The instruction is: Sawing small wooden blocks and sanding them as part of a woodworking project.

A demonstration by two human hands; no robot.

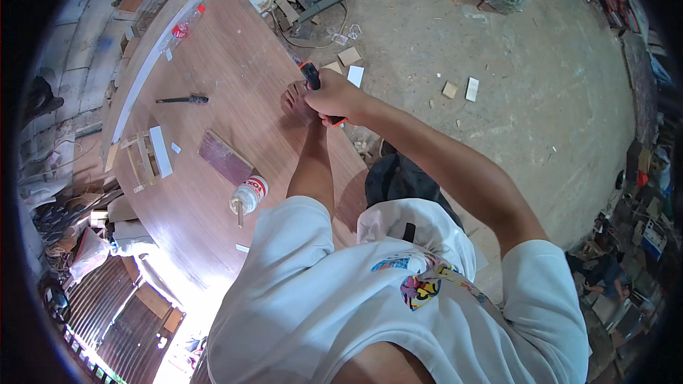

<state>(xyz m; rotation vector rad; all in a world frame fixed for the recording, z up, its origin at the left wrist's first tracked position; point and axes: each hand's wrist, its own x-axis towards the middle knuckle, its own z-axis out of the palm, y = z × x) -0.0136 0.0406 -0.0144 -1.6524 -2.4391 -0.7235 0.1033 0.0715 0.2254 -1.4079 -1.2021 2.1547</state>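
Observation:
My right hand (340, 96) is closed around a tool with a black-and-orange handle (311, 75), at the right edge of the wood-grain board (238, 64). Its working end is hidden, so its kind is unclear. Beside and partly under it, my left hand (296, 102) lies on the board near that edge, fingers stretched over the surface. To the left are a thin dark tool with a thick end (182, 99), a reddish-brown wooden block (225, 157) and a white bottle with red lettering (249, 195), lying tilted with a stick by its mouth.
A small wooden frame (140, 160) and a white strip (161, 152) lie on the board's left side. A red-capped plastic bottle (186, 28) lies farther off. Wood offcuts (449, 89) dot the floor at right. Another person (605, 277) is at the far lower right.

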